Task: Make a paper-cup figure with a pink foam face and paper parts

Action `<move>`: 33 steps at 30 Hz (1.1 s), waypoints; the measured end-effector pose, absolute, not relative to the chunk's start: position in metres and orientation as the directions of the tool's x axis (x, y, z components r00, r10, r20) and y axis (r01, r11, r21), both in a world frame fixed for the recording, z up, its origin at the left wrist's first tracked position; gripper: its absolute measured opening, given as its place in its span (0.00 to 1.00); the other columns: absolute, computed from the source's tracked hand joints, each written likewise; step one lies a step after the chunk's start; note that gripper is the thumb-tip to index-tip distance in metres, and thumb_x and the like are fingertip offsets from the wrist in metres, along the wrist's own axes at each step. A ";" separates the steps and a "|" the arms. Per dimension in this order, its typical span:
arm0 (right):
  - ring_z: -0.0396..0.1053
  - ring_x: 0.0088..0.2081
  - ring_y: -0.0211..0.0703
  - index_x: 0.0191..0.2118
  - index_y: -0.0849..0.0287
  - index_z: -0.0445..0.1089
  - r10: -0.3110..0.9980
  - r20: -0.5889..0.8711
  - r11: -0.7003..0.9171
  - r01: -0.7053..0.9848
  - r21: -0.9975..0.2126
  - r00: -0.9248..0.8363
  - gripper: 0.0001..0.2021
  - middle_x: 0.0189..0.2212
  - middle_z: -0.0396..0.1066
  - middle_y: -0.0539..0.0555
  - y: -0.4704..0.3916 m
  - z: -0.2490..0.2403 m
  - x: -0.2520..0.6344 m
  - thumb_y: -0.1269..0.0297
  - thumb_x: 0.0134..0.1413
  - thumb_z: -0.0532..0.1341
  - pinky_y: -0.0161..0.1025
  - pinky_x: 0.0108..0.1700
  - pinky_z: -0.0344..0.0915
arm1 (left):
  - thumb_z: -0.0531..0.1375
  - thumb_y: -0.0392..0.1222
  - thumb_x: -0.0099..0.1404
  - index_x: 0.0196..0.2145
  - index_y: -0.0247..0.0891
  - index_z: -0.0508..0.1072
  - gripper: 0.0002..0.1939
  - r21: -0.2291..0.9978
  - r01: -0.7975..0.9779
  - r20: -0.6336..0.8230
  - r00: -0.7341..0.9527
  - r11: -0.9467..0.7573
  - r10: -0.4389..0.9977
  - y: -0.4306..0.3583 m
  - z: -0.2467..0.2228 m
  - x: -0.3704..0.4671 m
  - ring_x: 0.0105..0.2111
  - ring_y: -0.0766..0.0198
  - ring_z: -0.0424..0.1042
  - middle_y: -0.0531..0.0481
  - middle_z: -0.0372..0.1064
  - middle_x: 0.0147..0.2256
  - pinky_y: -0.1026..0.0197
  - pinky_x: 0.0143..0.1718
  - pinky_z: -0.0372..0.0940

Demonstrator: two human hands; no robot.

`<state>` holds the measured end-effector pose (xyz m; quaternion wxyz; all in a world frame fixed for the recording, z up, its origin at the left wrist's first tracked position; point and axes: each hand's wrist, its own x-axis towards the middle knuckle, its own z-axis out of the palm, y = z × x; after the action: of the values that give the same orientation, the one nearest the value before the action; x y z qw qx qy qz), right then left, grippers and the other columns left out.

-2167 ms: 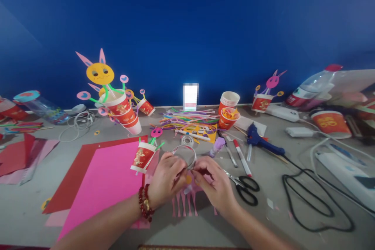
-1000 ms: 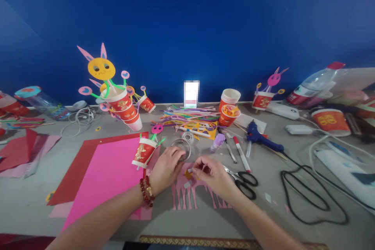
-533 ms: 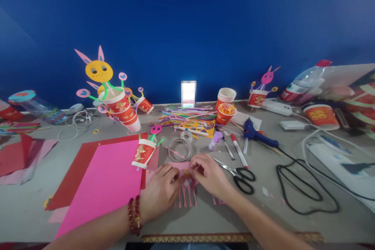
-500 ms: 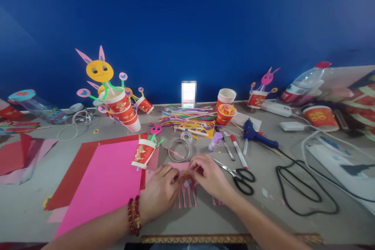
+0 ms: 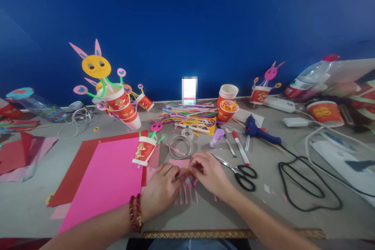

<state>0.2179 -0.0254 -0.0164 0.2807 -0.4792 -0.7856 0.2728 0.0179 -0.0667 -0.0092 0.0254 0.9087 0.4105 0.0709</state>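
Observation:
My left hand (image 5: pixel 164 185), with a red bead bracelet (image 5: pixel 135 213) on its wrist, has its fingers curled together over a pink paper piece (image 5: pixel 177 162). What its fingertips hold, if anything, is hidden. Close beside it my right hand (image 5: pixel 206 172) pinches a small yellow piece (image 5: pixel 187 170) between thumb and fingers. Several thin pink paper strips (image 5: pixel 186 195) with flared ends lie below the fingertips. Just beyond the hands is a roll of clear tape (image 5: pixel 179 147). Black-handled scissors (image 5: pixel 237 172) rest to the right of my right hand.
Pink sheets (image 5: pixel 108 179) lie on red paper at left, beside a decorated paper cup (image 5: pixel 144 150). Behind are stacked cup figures (image 5: pixel 117 99) and a pile of pipe cleaners (image 5: pixel 187 113). A glue stick (image 5: pixel 216 138), markers (image 5: pixel 240 148) and a blue glue gun (image 5: pixel 259 133) lie at right.
The view has shifted slightly. Both hands stay close together over the pink paper, with only small finger movement around the yellow piece.

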 end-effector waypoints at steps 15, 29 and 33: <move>0.67 0.37 0.46 0.28 0.57 0.69 0.885 0.215 0.448 0.634 -0.630 -0.412 0.08 0.33 0.74 0.51 -0.025 -0.018 0.217 0.77 0.51 0.64 0.40 0.40 0.61 | 0.57 0.36 0.67 0.53 0.41 0.67 0.16 0.071 0.742 0.128 0.656 -0.667 0.744 -0.069 -0.009 0.017 0.38 0.55 0.64 0.46 0.67 0.38 0.53 0.37 0.63; 0.68 0.39 0.47 0.32 0.57 0.70 0.857 0.226 0.492 0.603 -0.628 -0.463 0.12 0.35 0.73 0.54 -0.021 -0.018 0.224 0.82 0.50 0.57 0.42 0.43 0.63 | 0.55 0.36 0.69 0.55 0.38 0.65 0.17 0.031 0.710 0.137 0.694 -0.704 0.706 -0.066 -0.015 0.017 0.40 0.54 0.65 0.44 0.68 0.40 0.51 0.40 0.63; 0.68 0.40 0.46 0.36 0.57 0.72 0.830 0.232 0.528 0.579 -0.622 -0.508 0.11 0.36 0.73 0.54 -0.020 -0.016 0.227 0.80 0.53 0.58 0.42 0.44 0.63 | 0.55 0.36 0.69 0.56 0.38 0.65 0.18 0.027 0.711 0.126 0.695 -0.702 0.708 -0.066 -0.014 0.017 0.39 0.54 0.65 0.45 0.68 0.40 0.51 0.39 0.64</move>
<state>0.2275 -0.0203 -0.0158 0.2609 -0.4221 -0.8342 0.2406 0.0167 -0.0665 -0.0144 -0.0119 0.9204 0.3856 0.0637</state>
